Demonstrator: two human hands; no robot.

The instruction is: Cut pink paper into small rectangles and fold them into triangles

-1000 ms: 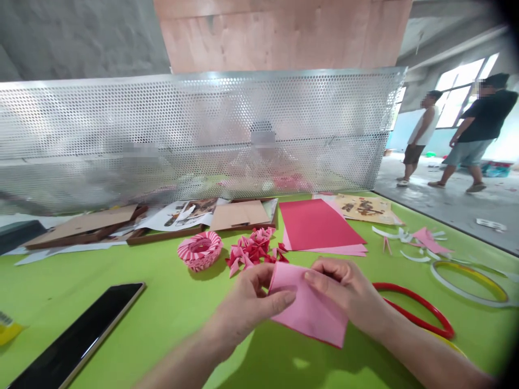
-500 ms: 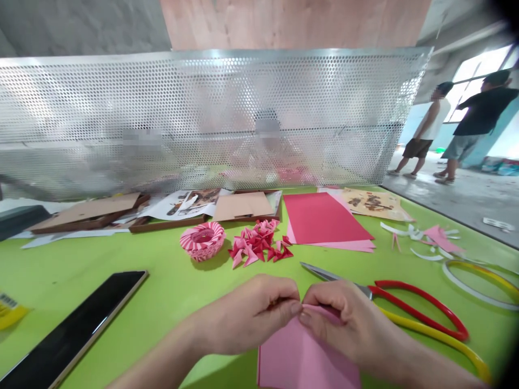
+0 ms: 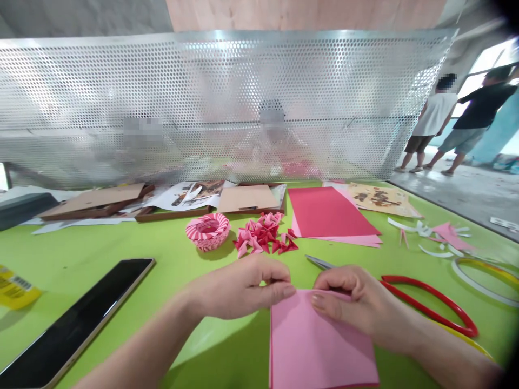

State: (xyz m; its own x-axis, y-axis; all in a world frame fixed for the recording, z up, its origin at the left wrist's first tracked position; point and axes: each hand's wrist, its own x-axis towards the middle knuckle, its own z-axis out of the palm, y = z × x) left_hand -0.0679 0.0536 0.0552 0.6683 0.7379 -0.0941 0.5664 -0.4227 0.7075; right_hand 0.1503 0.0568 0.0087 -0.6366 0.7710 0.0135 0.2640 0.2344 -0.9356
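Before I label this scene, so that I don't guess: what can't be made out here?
All in the head view:
- Scissors: pivot, hidden by the right hand.
- Pink paper: part of its near edge, cut off at the bottom.
- Phone: near end, cut off at the lower left.
- Yellow packet: left part, cut off; print blurred.
- Whatever is behind the perforated panel: blurred, veiled by mesh.

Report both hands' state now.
Left hand: closed, pinching the folded pink paper's top-left corner.
Right hand: closed, gripping its top edge further right.
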